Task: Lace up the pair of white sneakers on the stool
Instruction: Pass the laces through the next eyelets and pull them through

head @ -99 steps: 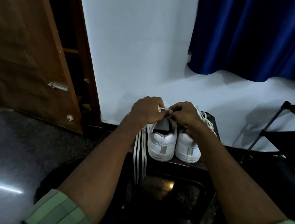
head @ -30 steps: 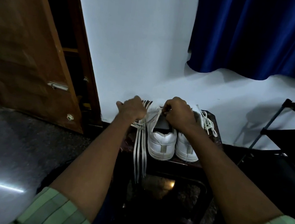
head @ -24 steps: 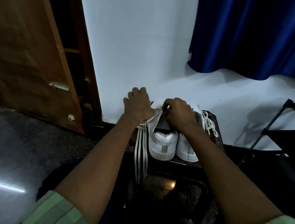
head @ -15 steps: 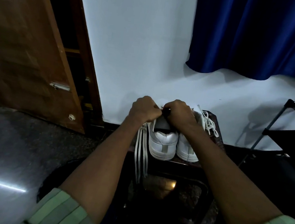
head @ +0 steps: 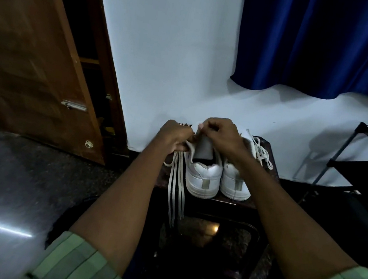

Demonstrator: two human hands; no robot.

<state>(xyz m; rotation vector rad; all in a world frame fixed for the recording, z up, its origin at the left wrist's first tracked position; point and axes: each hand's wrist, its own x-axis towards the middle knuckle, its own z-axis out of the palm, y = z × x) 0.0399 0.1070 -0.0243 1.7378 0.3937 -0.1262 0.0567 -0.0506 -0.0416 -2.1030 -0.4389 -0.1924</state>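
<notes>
Right now your left hand (head: 175, 135) is curled around a bundle of white laces (head: 177, 185) at the left sneaker (head: 203, 177) — their loose ends hang over the front edge of the dark stool (head: 261, 204). Your right hand (head: 221, 133) is bent over that shoe's tongue, fingertips pinching a lace end at the top. Both sneakers stand side by side on the stool, heels toward you; the right sneaker (head: 235, 184) — just beside the left one — already carries laces.

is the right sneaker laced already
Laced, it seems: the right sneaker shows white laces woven at its front. Its eyelets are hidden behind the right hand.
</notes>
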